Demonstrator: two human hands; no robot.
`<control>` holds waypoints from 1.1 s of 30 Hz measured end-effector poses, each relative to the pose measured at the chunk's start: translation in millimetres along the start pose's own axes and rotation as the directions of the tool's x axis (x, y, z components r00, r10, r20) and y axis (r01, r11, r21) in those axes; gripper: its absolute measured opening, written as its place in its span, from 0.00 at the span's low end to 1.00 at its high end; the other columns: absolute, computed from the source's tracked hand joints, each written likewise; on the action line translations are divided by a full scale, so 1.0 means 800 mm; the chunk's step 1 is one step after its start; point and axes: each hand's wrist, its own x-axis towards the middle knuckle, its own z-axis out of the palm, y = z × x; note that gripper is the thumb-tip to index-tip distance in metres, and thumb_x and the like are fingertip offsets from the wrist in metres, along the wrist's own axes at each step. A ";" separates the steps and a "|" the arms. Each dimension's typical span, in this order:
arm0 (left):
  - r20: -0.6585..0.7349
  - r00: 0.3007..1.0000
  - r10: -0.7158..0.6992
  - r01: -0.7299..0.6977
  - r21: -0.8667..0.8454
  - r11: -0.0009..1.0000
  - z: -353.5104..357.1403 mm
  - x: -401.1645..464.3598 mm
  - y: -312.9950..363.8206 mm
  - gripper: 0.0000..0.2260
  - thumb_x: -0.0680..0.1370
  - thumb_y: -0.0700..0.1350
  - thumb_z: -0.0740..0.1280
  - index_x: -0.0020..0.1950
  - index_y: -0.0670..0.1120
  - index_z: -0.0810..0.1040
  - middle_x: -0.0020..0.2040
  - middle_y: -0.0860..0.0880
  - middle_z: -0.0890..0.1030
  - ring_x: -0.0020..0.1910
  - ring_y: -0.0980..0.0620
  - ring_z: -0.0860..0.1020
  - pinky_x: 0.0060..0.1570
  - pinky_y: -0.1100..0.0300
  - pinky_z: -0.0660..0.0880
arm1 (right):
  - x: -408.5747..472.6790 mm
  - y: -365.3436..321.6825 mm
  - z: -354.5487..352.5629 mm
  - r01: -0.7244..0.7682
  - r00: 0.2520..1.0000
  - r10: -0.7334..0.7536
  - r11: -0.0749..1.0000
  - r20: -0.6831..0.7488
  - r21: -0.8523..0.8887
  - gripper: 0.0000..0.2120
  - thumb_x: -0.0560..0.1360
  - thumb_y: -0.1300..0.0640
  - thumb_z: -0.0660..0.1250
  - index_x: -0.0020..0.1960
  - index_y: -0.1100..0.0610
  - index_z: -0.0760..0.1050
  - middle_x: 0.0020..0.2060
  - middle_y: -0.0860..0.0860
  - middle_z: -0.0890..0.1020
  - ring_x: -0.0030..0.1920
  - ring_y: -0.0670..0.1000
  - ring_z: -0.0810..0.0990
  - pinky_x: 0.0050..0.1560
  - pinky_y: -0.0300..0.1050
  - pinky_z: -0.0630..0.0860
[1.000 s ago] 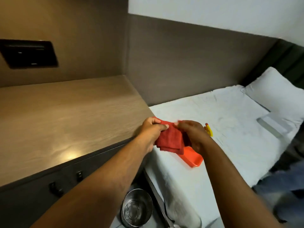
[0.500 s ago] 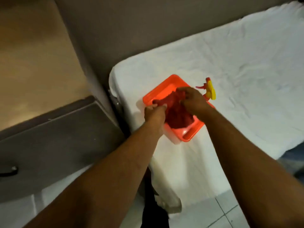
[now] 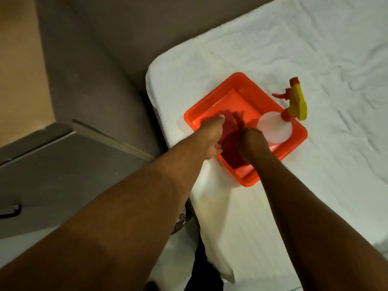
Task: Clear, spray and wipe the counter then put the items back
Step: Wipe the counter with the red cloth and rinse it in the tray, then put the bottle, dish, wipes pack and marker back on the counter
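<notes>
Red cloth (image 3: 231,148) lay bunched in the orange tray (image 3: 241,85) at frame centre, soft and light, probably best gathered in a loose handful. Both hands pressed together on it: left hand (image 3: 212,137) along its edge, right hand (image 3: 252,141) on top. A spray bottle (image 3: 275,127), likely light and slippery, lay just beside them, its yellow-and-red trigger head overhanging onto the white bed sheet (image 3: 315,49).

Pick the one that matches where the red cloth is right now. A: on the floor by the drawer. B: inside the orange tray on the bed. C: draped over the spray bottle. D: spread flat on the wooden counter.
B: the red cloth lies inside the orange tray on the white bed, with both the left hand and right hand pressing on it.
</notes>
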 end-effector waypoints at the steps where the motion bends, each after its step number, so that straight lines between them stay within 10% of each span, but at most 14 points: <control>1: 0.000 0.999 0.049 -0.049 0.033 0.998 -0.006 -0.013 0.004 0.30 0.80 0.59 0.59 0.77 0.47 0.58 0.76 0.42 0.64 0.70 0.38 0.68 0.66 0.46 0.69 | -0.005 -0.005 -0.011 0.019 0.999 -0.019 1.000 -0.027 0.002 0.14 0.79 0.62 0.60 0.59 0.69 0.76 0.52 0.67 0.81 0.53 0.65 0.79 0.54 0.52 0.69; 7: -0.087 0.826 0.557 -0.417 0.570 0.708 -0.055 -0.119 0.037 0.17 0.80 0.50 0.63 0.62 0.39 0.76 0.62 0.40 0.79 0.62 0.40 0.75 0.63 0.50 0.72 | -0.025 -0.091 -0.097 -0.041 0.965 0.116 0.953 -0.236 0.301 0.19 0.77 0.61 0.67 0.66 0.68 0.74 0.63 0.65 0.78 0.66 0.63 0.75 0.65 0.50 0.66; 16: -0.186 0.513 0.838 -0.740 0.399 0.542 -0.278 -0.347 0.069 0.12 0.77 0.47 0.68 0.59 0.45 0.79 0.56 0.45 0.82 0.56 0.46 0.79 0.57 0.57 0.75 | -0.138 -0.364 -0.194 0.207 0.884 0.006 0.891 -0.467 0.404 0.15 0.77 0.54 0.67 0.60 0.60 0.80 0.55 0.59 0.84 0.60 0.60 0.79 0.60 0.47 0.71; 27: -0.680 0.284 0.676 -0.714 0.320 0.622 -0.704 -0.518 -0.065 0.13 0.78 0.49 0.66 0.62 0.50 0.75 0.57 0.49 0.78 0.54 0.50 0.75 0.54 0.55 0.75 | -0.306 -0.759 -0.090 0.612 0.786 -0.491 0.703 -0.375 0.362 0.19 0.77 0.49 0.67 0.65 0.57 0.76 0.54 0.54 0.81 0.53 0.52 0.79 0.54 0.51 0.78; 33: -0.875 0.187 0.447 -0.654 0.229 0.721 -0.842 -0.523 -0.119 0.17 0.78 0.49 0.66 0.66 0.50 0.72 0.61 0.47 0.76 0.43 0.56 0.72 0.31 0.65 0.65 | -0.358 -0.888 -0.034 0.723 0.690 -0.652 0.597 -0.315 0.348 0.24 0.77 0.47 0.68 0.69 0.57 0.72 0.55 0.53 0.80 0.54 0.50 0.78 0.55 0.49 0.80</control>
